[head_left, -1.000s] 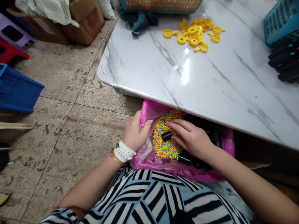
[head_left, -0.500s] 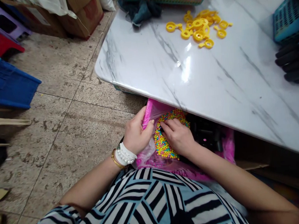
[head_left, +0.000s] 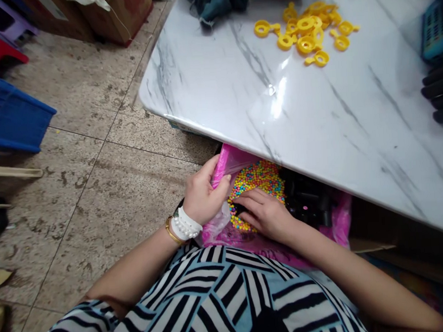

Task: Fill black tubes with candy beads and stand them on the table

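My left hand (head_left: 204, 194) is closed round the left rim of a pink plastic-lined bin (head_left: 220, 167), thumb on the inside. Inside the bin lies a heap of small multicoloured balls (head_left: 262, 176), yellow, pink, blue and orange. Low over these balls, my right hand (head_left: 266, 214) has its fingers curled round a short black cylinder (head_left: 239, 208), which they partly cover. More black cylinders (head_left: 314, 200) lie in the bin to the right of the balls, dark and partly under the table edge. The far side of the bin is hidden below the tabletop.
Above the bin juts the white marble-patterned table (head_left: 210, 87). On it lie several yellow ring-shaped pieces (head_left: 307, 27), a dark cloth (head_left: 216, 5), black tubes (head_left: 440, 95) and a blue basket (head_left: 435, 31). A blue crate (head_left: 14, 112) and cardboard boxes (head_left: 120, 17) stand on the floor.
My right hand came left onto the black cylinder on the balls, then drew slightly toward me with it. My left hand keeps hold of the rim. The view has tilted down somewhat.
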`<state>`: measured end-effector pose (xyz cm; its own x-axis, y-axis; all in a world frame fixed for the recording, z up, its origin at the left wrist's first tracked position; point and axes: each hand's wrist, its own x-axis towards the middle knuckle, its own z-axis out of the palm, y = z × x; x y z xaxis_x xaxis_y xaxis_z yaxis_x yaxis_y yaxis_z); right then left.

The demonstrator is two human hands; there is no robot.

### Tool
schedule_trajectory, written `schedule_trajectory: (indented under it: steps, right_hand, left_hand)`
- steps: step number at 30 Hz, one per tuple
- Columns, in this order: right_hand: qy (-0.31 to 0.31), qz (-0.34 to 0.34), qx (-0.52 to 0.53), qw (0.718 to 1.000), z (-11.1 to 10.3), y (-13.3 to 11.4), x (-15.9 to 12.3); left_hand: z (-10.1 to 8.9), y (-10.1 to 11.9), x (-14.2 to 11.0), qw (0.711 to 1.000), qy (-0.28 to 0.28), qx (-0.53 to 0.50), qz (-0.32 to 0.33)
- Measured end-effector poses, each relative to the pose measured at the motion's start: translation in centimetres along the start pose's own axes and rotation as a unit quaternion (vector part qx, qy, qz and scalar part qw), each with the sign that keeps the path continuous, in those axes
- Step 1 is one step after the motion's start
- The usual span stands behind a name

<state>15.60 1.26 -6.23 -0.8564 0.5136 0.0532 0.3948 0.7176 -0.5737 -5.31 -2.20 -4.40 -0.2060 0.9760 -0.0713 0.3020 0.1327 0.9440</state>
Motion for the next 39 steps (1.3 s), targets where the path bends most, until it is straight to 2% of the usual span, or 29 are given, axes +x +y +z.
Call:
schedule_trajectory:
  steps: [3,5,8,10,13,16,18,21,24,26,28,31,33,39]
  right_hand:
    - [0.046,0.036,0.117,0.991,-1.2,-0.5,-0.4]
    - [0.048,0.065,0.177,0.981,-2.2,-0.5,-0.9]
    - [0.056,0.105,0.207,0.971,-2.7,-0.2,-1.3]
    - [0.063,0.108,0.19,0.974,-2.5,-0.1,-1.4]
    - [0.082,0.072,0.143,0.984,-2.5,-0.6,-1.4]
    - [0.118,0.033,0.097,0.988,-4.6,-1.6,-1.9]
    - [0.161,0.047,0.063,0.984,-7.0,-1.7,-2.4]
    - [0.283,0.127,-0.01,0.951,-10.4,-0.2,-3.2]
    - [0.359,0.184,-0.063,0.913,-12.0,1.7,-3.6]
    - [0.374,0.187,-0.059,0.907,-11.9,2.3,-3.7]
    - [0.363,0.156,-0.048,0.917,-11.3,2.0,-3.8]
    - [0.324,0.04,-0.115,0.938,-10.1,1.0,-3.7]
    - [0.316,-0.024,-0.164,0.934,-9.7,0.6,-3.4]
    - [0.335,0.004,-0.131,0.933,-9.4,0.6,-3.1]
  left_hand:
    - [-0.1,-0.5,0.0,1.0,0.0,-0.014,-0.01]
    - [-0.1,-0.9,0.1,1.0,0.005,-0.027,-0.013]
    - [0.2,-1.1,0.3,0.999,0.006,-0.046,-0.013]
    - [0.3,-1.1,0.5,0.999,0.003,-0.05,-0.012]
    - [0.4,-1.3,0.5,0.998,-0.001,-0.053,-0.017]
    - [0.3,-1.5,0.5,0.998,-0.002,-0.06,-0.032]
    - [0.2,-1.7,0.5,0.997,-0.002,-0.068,-0.036]
    - [0.2,-1.7,0.6,0.997,0.0,-0.071,-0.033]
    - [0.1,-1.7,0.7,0.997,0.001,-0.068,-0.039]
    - [0.1,-1.7,0.8,0.997,0.003,-0.065,-0.05]
    - [0.1,-1.7,0.8,0.996,0.004,-0.064,-0.058]
    - [0.1,-1.5,0.8,0.996,-0.001,-0.07,-0.055]
    - [0.1,-1.3,0.8,0.996,-0.004,-0.071,-0.05]
    - [0.2,-1.2,0.8,0.997,-0.005,-0.067,-0.043]
